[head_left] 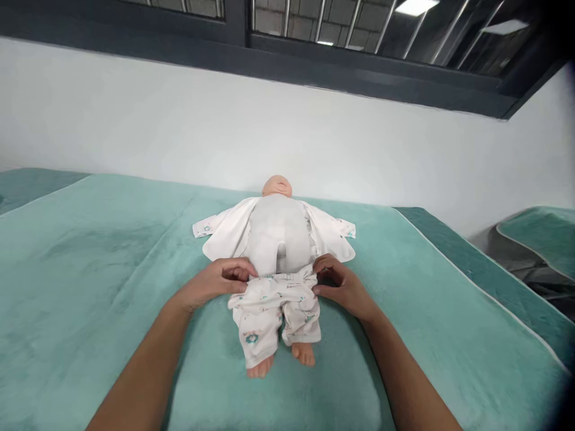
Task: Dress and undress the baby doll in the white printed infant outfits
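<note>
A baby doll (277, 230) lies on its back, head toward the wall and feet toward me. White printed baby pants (274, 299) cover its legs, with the waistband around the upper thighs. My left hand (231, 276) pinches the waistband at the left side. On the opposite side, my right hand (335, 280) grips the waistband's right edge between thumb and fingers. The doll's white jacket (330, 230) is spread open, its sleeves out to both sides. Both bare feet (303, 354) stick out of the pant legs. The torso is pale grey-white cloth.
A green blanket (135, 257) covers the surface under the doll, with darker green cloth at both sides. Behind stands a white wall (224, 131) below a dark-framed window (359, 54) with bars. Another green-covered surface (543, 233) is at the far right, beyond a gap.
</note>
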{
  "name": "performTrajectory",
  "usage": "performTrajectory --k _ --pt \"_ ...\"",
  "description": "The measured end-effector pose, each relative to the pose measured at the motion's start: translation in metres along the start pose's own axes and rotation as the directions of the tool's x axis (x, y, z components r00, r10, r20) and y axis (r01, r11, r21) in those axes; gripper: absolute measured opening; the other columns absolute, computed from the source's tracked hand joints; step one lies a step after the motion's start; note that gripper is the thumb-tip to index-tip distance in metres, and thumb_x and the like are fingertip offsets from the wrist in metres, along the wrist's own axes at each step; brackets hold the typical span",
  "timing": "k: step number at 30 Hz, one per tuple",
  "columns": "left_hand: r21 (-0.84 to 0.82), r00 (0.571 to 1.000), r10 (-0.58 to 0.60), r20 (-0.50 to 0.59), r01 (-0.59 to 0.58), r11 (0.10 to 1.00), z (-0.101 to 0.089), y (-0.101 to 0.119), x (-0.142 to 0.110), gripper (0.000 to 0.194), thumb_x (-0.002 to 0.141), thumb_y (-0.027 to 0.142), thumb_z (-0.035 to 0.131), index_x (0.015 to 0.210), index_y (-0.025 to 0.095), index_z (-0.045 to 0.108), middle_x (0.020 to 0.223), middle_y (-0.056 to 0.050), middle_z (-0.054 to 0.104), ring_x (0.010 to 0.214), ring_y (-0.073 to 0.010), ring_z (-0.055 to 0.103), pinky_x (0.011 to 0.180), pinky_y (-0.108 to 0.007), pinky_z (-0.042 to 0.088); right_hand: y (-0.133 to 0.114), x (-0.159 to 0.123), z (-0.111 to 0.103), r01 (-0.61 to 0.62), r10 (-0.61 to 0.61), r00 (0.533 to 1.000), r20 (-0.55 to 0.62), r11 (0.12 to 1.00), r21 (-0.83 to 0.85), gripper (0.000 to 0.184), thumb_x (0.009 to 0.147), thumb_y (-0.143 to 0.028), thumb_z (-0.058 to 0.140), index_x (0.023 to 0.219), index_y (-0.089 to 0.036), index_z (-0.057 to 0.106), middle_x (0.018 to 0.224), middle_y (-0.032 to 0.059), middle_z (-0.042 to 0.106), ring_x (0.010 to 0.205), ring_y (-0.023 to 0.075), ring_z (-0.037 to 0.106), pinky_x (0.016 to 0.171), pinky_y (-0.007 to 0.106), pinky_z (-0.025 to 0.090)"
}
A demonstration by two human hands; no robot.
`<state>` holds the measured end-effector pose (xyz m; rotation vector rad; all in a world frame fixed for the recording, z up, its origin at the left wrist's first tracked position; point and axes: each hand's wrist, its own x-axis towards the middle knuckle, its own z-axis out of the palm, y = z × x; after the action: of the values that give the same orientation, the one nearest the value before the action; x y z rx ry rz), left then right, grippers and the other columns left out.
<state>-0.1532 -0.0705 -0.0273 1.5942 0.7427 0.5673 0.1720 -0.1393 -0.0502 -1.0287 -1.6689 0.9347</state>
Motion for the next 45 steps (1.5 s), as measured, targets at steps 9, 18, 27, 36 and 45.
performTrajectory --k 9,18,27,36,45 --pt "-0.012 0.973 -0.146 0.18 0.151 0.988 0.001 -0.002 -0.001 0.023 0.084 0.038 0.068 0.095 0.018 0.07 0.061 0.002 0.056 0.048 -0.0067 0.043 0.045 -0.019 0.036 0.0 -0.003 -0.002 0.036 -0.03 0.998 0.055 0.993 -0.11 0.018 0.08 -0.031 0.075 0.094 -0.027 0.065 0.102 0.0034 0.055 0.095 0.0197 0.054 0.084 0.033 0.043" --pt "0.042 0.957 -0.214 0.197 0.21 0.977 0.004 0.003 -0.005 0.024 0.071 0.03 0.079 0.08 0.017 0.061 0.063 0.006 0.047 0.055 -0.0063 0.038 0.047 -0.019 0.029 0.0 -0.004 0.0 0.082 -0.08 0.997 0.021 0.991 -0.102 0.01 0.083 -0.026 0.072 0.086 -0.025 0.063 0.097 0.004 0.06 0.093 0.0192 0.058 0.085 0.034 0.044" --pt "0.079 0.919 0.23 -0.321 -0.216 0.973 0.011 -0.004 0.012 0.022 0.078 0.032 0.074 0.074 0.019 0.057 0.117 -0.007 0.056 0.106 -0.0205 0.055 0.084 -0.03 0.044 0.0 -0.003 -0.001 0.075 -0.065 0.996 0.06 0.979 -0.188 0.008 0.086 -0.028 0.07 0.088 -0.025 0.062 0.109 0.0051 0.055 0.104 0.0194 0.055 0.093 0.034 0.043" --pt "0.074 0.882 0.176 -0.438 -0.16 0.984 0.02 -0.004 0.021 0.023 0.084 0.037 0.068 0.077 0.022 0.053 0.135 -0.007 0.059 0.13 -0.0258 0.049 0.099 -0.036 0.04 0.008 0.009 0.013 0.042 -0.074 0.979 -0.191 0.985 -0.167 0.011 0.094 -0.033 0.055 0.088 -0.024 0.051 0.132 0.0075 0.057 0.119 0.0214 0.055 0.098 0.038 0.043" --pt "0.203 0.728 0.167 -0.665 -0.038 0.978 -0.001 -0.005 0.078 0.028 0.086 0.048 0.059 0.089 0.024 0.047 0.059 0.007 0.044 0.052 -0.0118 0.041 0.051 -0.023 0.03 0.017 0.084 0.014 -0.182 0.098 0.888 -0.45 0.972 -0.147 0.023 0.091 -0.046 0.052 0.083 -0.024 0.051 0.056 -0.0072 0.042 0.054 0.0134 0.039 0.053 0.026 0.031"
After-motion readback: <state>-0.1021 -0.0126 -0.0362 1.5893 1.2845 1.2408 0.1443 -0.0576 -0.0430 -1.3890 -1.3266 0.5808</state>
